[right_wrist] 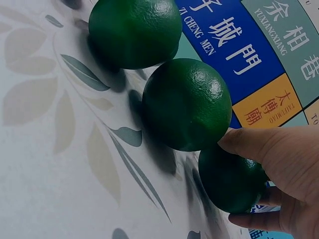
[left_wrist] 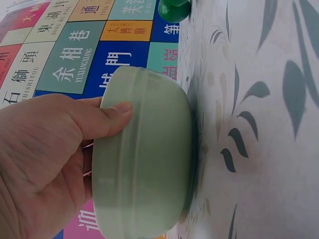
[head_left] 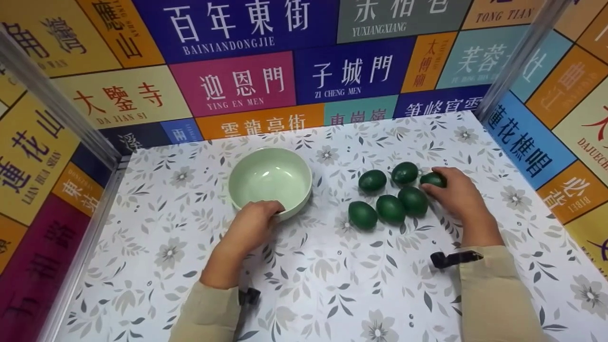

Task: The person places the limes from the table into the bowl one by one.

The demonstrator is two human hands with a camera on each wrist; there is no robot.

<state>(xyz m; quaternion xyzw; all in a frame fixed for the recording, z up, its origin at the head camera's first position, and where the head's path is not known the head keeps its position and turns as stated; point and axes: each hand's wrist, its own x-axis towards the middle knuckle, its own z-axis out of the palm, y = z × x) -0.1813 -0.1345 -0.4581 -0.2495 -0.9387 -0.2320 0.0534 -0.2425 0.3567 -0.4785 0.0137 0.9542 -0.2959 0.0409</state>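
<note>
A pale green bowl (head_left: 266,183) stands upright on the table. My left hand (head_left: 254,223) pinches its near rim, the thumb on the outer wall and the fingers over the inside, as the left wrist view shows. At the right, my right hand (head_left: 456,192) holds a dark green lime (head_left: 432,179) between thumb and fingers. This held lime (right_wrist: 232,181) sits close behind another lime (right_wrist: 187,104) in the right wrist view. Several more glossy limes, among them a front one (head_left: 362,215), lie grouped to the left of the right hand. Nothing lies inside the bowl.
A white cloth with grey leaves and flowers covers the table (head_left: 304,294). Colourful panels (head_left: 232,83) with Chinese lettering wall the back and both sides. Metal posts (head_left: 522,57) stand at the rear corners. Dark straps (head_left: 456,259) sit at both sleeves.
</note>
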